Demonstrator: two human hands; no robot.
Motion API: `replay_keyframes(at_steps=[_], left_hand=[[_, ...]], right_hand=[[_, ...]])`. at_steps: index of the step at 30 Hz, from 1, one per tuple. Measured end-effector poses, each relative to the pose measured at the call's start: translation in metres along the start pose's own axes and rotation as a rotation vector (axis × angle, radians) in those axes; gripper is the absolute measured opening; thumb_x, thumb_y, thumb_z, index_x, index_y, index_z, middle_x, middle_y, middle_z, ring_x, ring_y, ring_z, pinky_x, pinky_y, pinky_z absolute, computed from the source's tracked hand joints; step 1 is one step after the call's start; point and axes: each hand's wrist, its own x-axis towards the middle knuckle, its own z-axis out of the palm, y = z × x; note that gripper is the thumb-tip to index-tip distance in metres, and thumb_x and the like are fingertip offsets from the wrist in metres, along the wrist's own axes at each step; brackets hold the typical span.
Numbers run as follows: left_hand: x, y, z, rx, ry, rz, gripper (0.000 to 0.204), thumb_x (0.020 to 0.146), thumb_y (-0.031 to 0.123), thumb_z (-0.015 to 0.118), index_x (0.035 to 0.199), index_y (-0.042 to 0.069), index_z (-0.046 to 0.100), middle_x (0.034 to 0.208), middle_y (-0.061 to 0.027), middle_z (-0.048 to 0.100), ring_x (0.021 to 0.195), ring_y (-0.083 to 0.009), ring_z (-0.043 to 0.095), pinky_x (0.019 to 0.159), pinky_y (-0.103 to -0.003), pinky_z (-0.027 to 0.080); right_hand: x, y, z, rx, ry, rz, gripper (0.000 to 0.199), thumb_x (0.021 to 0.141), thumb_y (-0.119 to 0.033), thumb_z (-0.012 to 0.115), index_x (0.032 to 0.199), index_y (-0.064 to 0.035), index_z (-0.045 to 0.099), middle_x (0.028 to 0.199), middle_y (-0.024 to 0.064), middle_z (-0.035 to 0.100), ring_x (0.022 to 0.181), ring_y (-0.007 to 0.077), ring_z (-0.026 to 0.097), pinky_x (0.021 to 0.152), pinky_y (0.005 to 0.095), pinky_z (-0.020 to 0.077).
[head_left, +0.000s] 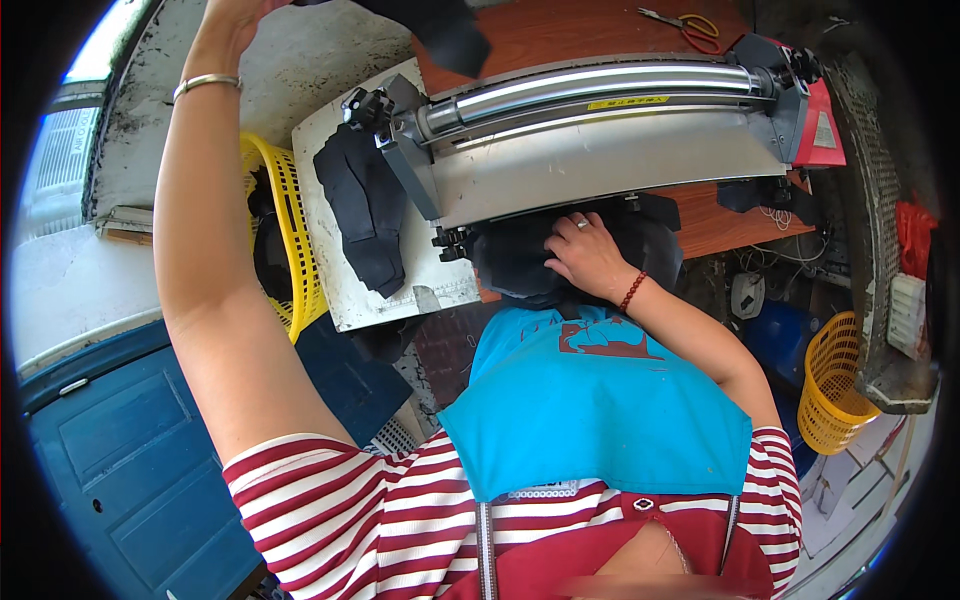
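Note:
My left hand reaches up to the top edge, with its fingers mostly cut off there. From it a flat piece of black material stretches to the right, above the far left of a roller machine. My right hand lies palm down on a pile of black pieces at the machine's near edge. Its fingers are slightly bent and the thumb stands apart. More black pieces lie in a heap on the white board left of the machine.
A yellow basket with black pieces inside stands left of the board. Red-and-yellow-handled pliers or snips lie on the brown tabletop behind the machine. Another yellow basket stands lower right, near loose cables.

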Motion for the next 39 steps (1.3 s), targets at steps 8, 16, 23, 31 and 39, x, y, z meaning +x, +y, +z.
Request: replay_keyframes(at_steps=[8,16,23,31,39], left_hand=[[-0.063,-0.082,-0.074,0.578,0.209,0.499,0.063,0.085,-0.002,0.07,0.145,0.011,0.055,0.128,-0.0093,0.065,0.097,-0.018,0.069,0.084,-0.032,0.058],[-0.287,-0.249,-0.093,0.932,-0.487,-0.118,0.037,0.077,0.003,0.073,0.114,0.01,0.075,0.117,-0.0152,0.073,0.112,-0.0319,0.068,0.098,-0.039,0.053],[-0.261,-0.131,-0.038,0.478,-0.986,-0.544,0.031,0.085,0.016,0.073,0.113,0.003,0.074,0.104,-0.0134,0.076,0.1,-0.0187,0.072,0.091,-0.031,0.056],[-0.159,-0.086,0.145,0.221,-0.363,0.38,0.034,0.101,0.024,0.059,0.112,-0.006,0.07,0.107,-0.0192,0.073,0.108,-0.0289,0.069,0.095,-0.037,0.052],[-0.037,-0.171,0.223,0.697,-0.735,-0.009,0.046,0.098,0.046,0.052,0.12,0.012,0.075,0.118,-0.0241,0.072,0.108,-0.0395,0.069,0.098,-0.043,0.05]], right_hand=[[-0.006,0.009,-0.002,0.085,0.13,-0.107,0.018,0.079,-0.02,0.079,0.089,-0.0112,0.067,0.095,0.0061,0.061,0.095,0.0276,0.059,0.087,0.0418,0.0442],[-0.009,-0.008,-0.04,0.297,0.208,-0.218,0.02,0.075,-0.012,0.082,0.088,-0.0099,0.066,0.09,0.0053,0.066,0.088,0.0241,0.064,0.078,0.0373,0.0482],[-0.015,-0.008,-0.091,0.78,0.378,0.239,0.026,0.09,-0.008,0.076,0.112,-0.0028,0.064,0.087,0.0099,0.072,0.075,0.0182,0.068,0.07,0.0301,0.0518],[0.022,0.033,-0.117,0.672,0.25,0.53,0.018,0.095,-0.011,0.069,0.108,-0.0005,0.063,0.084,0.0093,0.071,0.074,0.0143,0.065,0.072,0.0289,0.0513],[0.047,0.042,-0.127,-0.029,0.36,0.451,0.013,0.088,-0.015,0.073,0.098,-0.0098,0.066,0.089,0.0105,0.071,0.083,0.0315,0.069,0.071,0.0431,0.0539]])
